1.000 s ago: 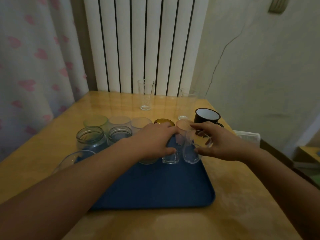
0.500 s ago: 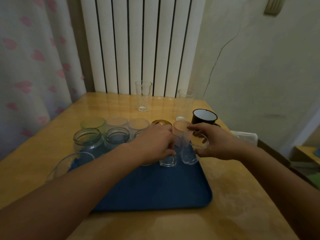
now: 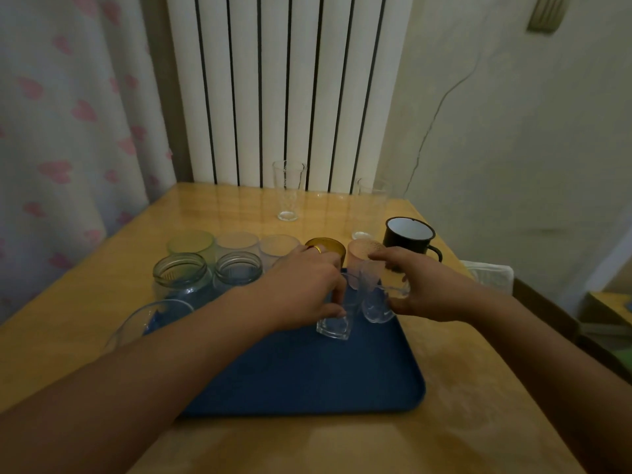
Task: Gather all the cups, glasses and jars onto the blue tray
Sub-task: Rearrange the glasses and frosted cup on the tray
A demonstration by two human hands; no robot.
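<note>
The left hand [image 3: 307, 285] is gripping a small square clear glass [image 3: 333, 325] and the right hand [image 3: 422, 289] is clasping a rounded clear glass [image 3: 376, 302], both standing near the far right corner of the flat blue plastic tray [image 3: 307, 378]. A black enamel mug [image 3: 408, 236] is sitting off the tray, near the wooden table's [image 3: 461, 388] right edge.

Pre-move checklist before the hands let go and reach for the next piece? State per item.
1. Left hand grips the square clear glass: ok.
2. Right hand holds the round clear glass: ok.
3. Both glass bases seated flat on the blue tray: cannot tell.
4. Free tray space in front: ok.
5. Items left off the tray: tall glass, second tall glass, black mug: not ok.
6. Gap between the two held glasses: cannot tell.
</note>
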